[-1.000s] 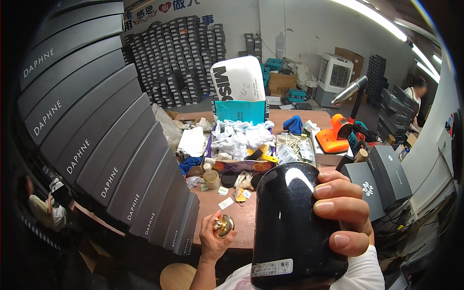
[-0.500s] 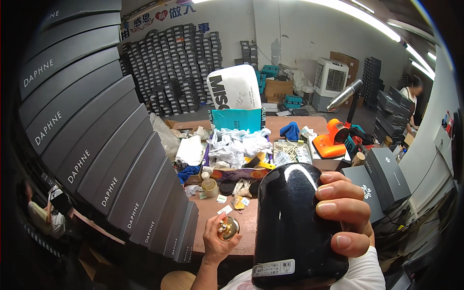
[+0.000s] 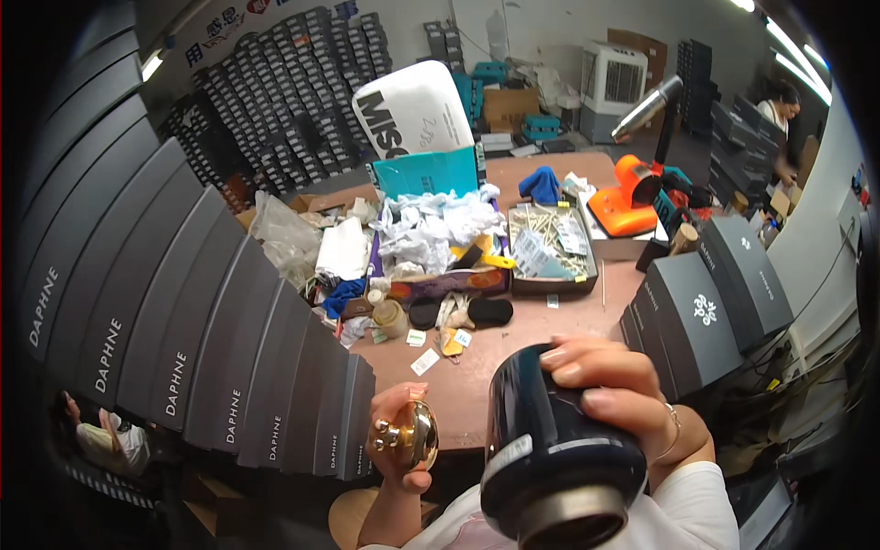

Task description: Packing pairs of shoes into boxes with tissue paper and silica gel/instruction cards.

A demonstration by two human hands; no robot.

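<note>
A glossy black flask (image 3: 559,426) is tilted close to me. Its steel-rimmed mouth faces the lower edge, and what is inside is too dark to make out. My right hand (image 3: 632,390) is closed around the flask's side, fingers over its upper part. To the left of it, my left hand (image 3: 396,440) grips a shiny gold domed lid (image 3: 418,435) with small round knobs, held apart from the flask in front of the table edge.
Stacked dark shoe boxes (image 3: 211,339) rise along the left. On the table (image 3: 541,325) stand a box of crumpled white paper (image 3: 440,229), a tray of thin sticks (image 3: 550,238), an orange-based device (image 3: 623,211) and a small bottle (image 3: 390,319). Grey boxes (image 3: 687,307) stand right. Another person (image 3: 779,115) is at far right.
The flask has tipped, so its steel mouth now shows, and sits lower. My left hand has turned the gold lid onto its edge. The whole view has shifted, showing more of the table.
</note>
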